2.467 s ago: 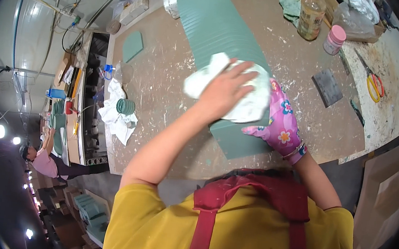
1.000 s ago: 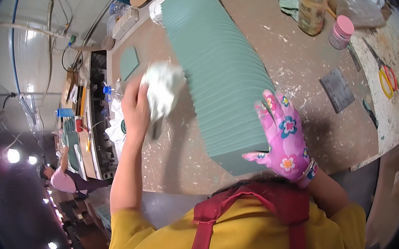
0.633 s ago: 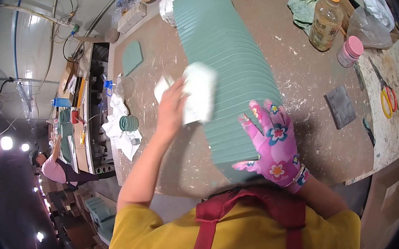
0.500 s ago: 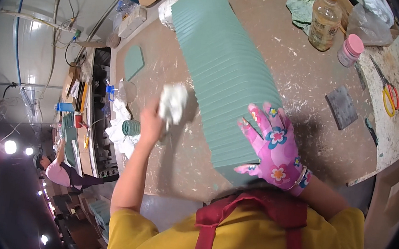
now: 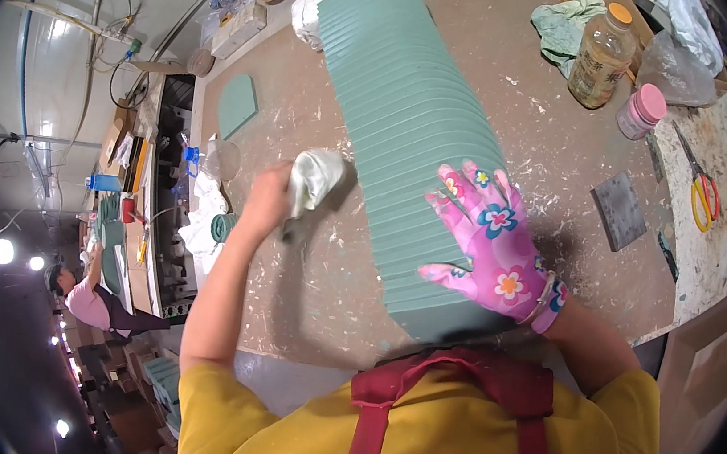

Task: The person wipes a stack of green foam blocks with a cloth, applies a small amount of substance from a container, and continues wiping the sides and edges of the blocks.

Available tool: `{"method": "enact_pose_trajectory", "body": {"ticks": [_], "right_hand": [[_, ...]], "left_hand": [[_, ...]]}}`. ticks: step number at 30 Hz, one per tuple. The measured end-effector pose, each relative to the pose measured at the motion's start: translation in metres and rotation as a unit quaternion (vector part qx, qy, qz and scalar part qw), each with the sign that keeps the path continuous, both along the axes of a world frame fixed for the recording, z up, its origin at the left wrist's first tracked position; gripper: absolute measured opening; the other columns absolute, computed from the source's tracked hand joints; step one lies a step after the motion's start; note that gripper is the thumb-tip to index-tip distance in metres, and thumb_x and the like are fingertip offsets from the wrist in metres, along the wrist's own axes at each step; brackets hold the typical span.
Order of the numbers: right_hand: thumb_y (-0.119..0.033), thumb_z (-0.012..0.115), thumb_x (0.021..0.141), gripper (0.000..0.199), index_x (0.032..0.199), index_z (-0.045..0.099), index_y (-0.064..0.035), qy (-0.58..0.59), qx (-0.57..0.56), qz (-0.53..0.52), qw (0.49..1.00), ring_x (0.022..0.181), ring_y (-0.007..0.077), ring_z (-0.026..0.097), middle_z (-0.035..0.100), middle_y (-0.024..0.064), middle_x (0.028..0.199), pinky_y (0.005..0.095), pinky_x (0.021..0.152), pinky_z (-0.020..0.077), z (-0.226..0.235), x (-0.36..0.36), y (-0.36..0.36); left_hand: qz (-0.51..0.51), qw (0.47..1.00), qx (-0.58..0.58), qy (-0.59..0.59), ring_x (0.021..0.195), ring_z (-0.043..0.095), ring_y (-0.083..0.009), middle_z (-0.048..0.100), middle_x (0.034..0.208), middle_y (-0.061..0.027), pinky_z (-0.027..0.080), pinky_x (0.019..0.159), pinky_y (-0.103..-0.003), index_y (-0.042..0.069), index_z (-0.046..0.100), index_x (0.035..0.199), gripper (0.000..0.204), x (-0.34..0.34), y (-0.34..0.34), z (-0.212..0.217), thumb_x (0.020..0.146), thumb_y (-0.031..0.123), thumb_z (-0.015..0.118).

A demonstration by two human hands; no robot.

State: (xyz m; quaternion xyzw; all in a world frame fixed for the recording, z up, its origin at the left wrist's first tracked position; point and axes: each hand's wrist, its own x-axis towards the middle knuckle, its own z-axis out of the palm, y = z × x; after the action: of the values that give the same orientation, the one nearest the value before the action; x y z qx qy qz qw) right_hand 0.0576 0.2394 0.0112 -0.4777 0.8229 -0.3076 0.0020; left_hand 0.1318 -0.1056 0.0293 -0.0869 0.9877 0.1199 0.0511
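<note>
The table (image 5: 515, 155) is looking brown and dusty, with lots of little white specks all over it. It is filling most of the picture.

A big green ribbed piece (image 5: 410, 134) is lying on the table. It is long and rounded on top, like half a pipe, and many thin lines are running across it from side to side. It is stretching from 12 o'clock near the far edge down to 6 o'clock, right in front of the person. Its colour is a soft, flat green all the way along.

The right hand (image 5: 496, 247) is wearing a pink glove with flowers on it. It is lying flat on the near end of the green piece, at about 5 o'clock, with the fingers spread open and gripping nothing.

The left hand (image 5: 268, 203) is bare. Its fingers are closing around a crumpled white rag (image 5: 313, 181), which is sitting just beside the left edge of the green piece, at about 9 o'clock. I cannot tell if the rag is touching it.

At 2 o'clock a bottle with an orange cap (image 5: 602, 52) is standing up. Near it a small pink-lidded jar (image 5: 641, 111) is standing too. A dark square block (image 5: 621, 211) is lying at 3 o'clock, and yellow-handled scissors (image 5: 704, 190) are lying further right.
</note>
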Motion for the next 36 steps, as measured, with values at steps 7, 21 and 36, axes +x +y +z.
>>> {"method": "enact_pose_trajectory", "body": {"ticks": [7,21,36], "right_hand": [[-0.045,0.068,0.079,0.073,0.136,0.045,-0.0042,0.009,-0.008,-0.054,0.998,0.134,0.0385,0.034,0.039,0.0187,0.143,0.0489,0.11,0.025,-0.001,-0.024,-0.02],[-0.043,0.067,0.081,0.065,0.133,0.05,-0.0075,-0.04,-0.045,-0.074,0.995,0.133,0.0339,0.038,0.044,0.0139,0.141,0.0454,0.109,0.0284,-0.019,-0.036,-0.024],[-0.038,0.063,0.084,0.061,0.131,0.049,-0.0018,0.009,-0.059,-0.083,0.995,0.13,0.0383,0.039,0.041,0.0192,0.141,0.0477,0.107,0.031,-0.02,-0.059,-0.053]], "left_hand": [[-0.22,0.929,0.081,0.286,0.101,0.056,-0.034,0.061,0.107,-0.0178,0.043,0.088,-0.042,0.005,0.065,0.105,0.027,-0.133,0.083,0.019,0.085,0.023,0.059],[0.055,0.975,0.025,0.216,0.089,0.06,-0.0362,0.062,0.097,-0.0199,0.047,0.077,-0.041,0.001,0.064,0.099,0.019,-0.082,0.019,0.021,0.082,0.007,0.057],[0.146,0.977,0.049,0.15,0.088,0.064,-0.0378,0.066,0.091,-0.0214,0.05,0.078,-0.04,0.001,0.065,0.105,0.024,-0.053,-0.038,-0.009,0.088,0.015,0.056]]}}
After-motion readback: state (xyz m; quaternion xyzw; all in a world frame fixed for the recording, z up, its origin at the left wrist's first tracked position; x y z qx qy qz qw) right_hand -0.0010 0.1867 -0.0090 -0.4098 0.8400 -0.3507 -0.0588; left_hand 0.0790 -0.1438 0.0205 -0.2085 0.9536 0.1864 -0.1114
